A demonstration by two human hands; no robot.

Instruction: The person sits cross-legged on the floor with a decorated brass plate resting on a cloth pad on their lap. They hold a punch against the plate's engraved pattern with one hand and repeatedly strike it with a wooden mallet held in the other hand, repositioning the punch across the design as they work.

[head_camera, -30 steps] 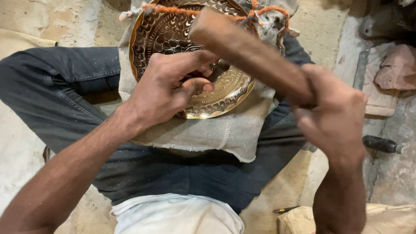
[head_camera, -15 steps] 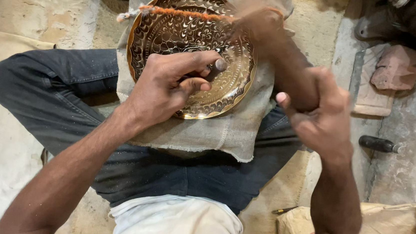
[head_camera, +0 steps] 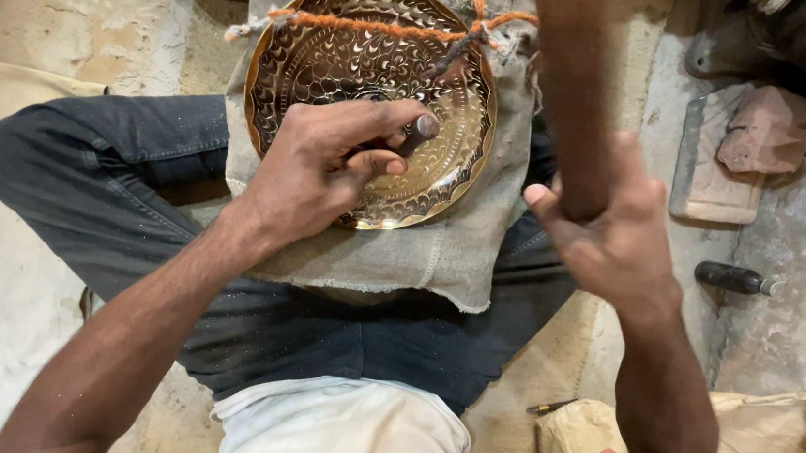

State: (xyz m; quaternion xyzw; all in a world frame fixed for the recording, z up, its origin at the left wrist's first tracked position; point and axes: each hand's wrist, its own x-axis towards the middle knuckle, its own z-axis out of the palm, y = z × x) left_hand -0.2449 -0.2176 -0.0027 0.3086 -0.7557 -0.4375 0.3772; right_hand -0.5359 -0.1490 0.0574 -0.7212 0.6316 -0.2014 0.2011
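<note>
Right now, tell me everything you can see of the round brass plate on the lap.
The plate is round, shiny, golden like brass, and covered in stamped scale-like patterns. It lies face up, tilted slightly, on a piece of grey cloth spread over the person's lap. An orange cord crosses its upper edge. The left hand rests on its lower middle, holding a small metal punch against it. The right hand grips a wooden stick beside it.

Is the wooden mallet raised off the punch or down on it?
Raised. The right hand holds the wooden mallet upright, clear of the punch in the left hand.
</note>
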